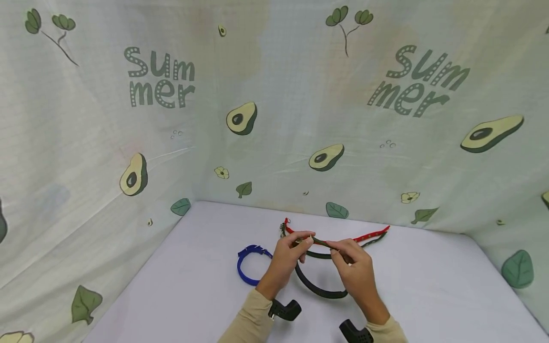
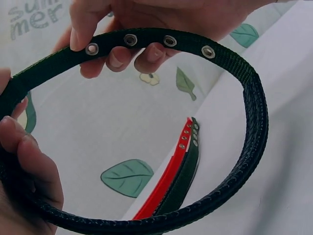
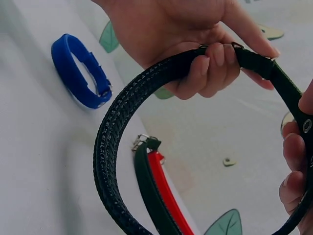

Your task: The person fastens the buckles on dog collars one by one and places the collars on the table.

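Note:
Both hands hold up a dark green and black collar [image 1: 318,289], its padded loop hanging below them. My left hand [image 1: 284,259] grips the collar's buckle end; in the right wrist view the left hand's fingers [image 3: 217,63] curl around the band beside the metal buckle. My right hand [image 1: 355,269] pinches the flat strap end, which has several metal eyelets [image 2: 130,40]. In the left wrist view the right hand's thumb and fingertips [image 2: 117,58] lie on either side of that strap. The strap tip passes through a keeper near the left hand's fingers.
On the white table [image 1: 429,286] a blue collar [image 1: 241,271] lies buckled in a ring at the left. Behind the hands, a red collar [image 1: 370,236] and a dark green collar [image 1: 319,256] lie stretched side by side. A printed cloth [image 1: 274,85] walls the table's back and sides.

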`<action>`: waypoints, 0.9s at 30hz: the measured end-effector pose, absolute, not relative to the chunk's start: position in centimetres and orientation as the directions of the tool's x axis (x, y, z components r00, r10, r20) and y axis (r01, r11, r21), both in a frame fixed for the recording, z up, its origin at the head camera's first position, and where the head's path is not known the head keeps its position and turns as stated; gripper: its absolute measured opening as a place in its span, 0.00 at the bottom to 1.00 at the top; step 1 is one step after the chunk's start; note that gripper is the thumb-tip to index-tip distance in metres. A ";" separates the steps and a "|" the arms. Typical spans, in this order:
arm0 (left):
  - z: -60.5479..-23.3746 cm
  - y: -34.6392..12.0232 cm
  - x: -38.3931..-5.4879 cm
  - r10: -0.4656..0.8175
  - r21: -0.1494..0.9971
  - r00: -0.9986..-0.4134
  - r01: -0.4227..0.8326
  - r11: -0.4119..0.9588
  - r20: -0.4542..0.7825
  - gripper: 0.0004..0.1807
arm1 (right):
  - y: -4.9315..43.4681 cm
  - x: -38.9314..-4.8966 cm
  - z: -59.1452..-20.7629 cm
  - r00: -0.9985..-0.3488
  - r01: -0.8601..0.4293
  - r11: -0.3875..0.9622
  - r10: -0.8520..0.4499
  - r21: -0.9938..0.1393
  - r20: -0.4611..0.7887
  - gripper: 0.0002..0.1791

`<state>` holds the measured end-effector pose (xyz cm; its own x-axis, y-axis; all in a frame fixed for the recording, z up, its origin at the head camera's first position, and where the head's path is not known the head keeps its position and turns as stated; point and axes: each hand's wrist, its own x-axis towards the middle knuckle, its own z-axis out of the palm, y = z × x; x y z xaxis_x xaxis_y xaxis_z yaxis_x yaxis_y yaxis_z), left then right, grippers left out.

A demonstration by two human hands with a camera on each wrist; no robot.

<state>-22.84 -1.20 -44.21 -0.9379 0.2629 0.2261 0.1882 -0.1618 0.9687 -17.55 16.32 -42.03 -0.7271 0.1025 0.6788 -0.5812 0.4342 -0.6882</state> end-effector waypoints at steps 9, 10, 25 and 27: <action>-44.0 -0.7 -22.6 0.268 0.977 -0.943 0.164 -0.137 0.195 0.17 | 17.5 -18.9 -44.1 -0.727 -0.611 0.435 0.022 -0.662 0.686 0.15; -44.0 -0.6 -22.5 0.269 0.978 -0.944 0.157 -0.140 0.190 0.17 | 17.4 -18.9 -44.1 -0.735 -0.604 0.432 0.022 -0.669 0.678 0.15; -44.1 0.5 -22.0 0.270 0.978 -0.941 0.191 -0.079 0.205 0.14 | 15.0 -16.8 -41.4 -0.839 -0.461 0.393 0.098 -0.795 0.535 0.13; -44.2 0.5 -22.0 0.290 0.979 -0.935 0.193 -0.070 0.205 0.15 | 15.1 -17.0 -41.9 -0.851 -0.437 0.393 0.110 -0.809 0.513 0.13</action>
<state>-21.98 0.47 -44.24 -0.9349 0.2898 0.2047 0.1927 -0.0696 0.9788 -16.96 15.11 -41.87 -0.8512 0.1103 0.5131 -0.4368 0.3931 -0.8091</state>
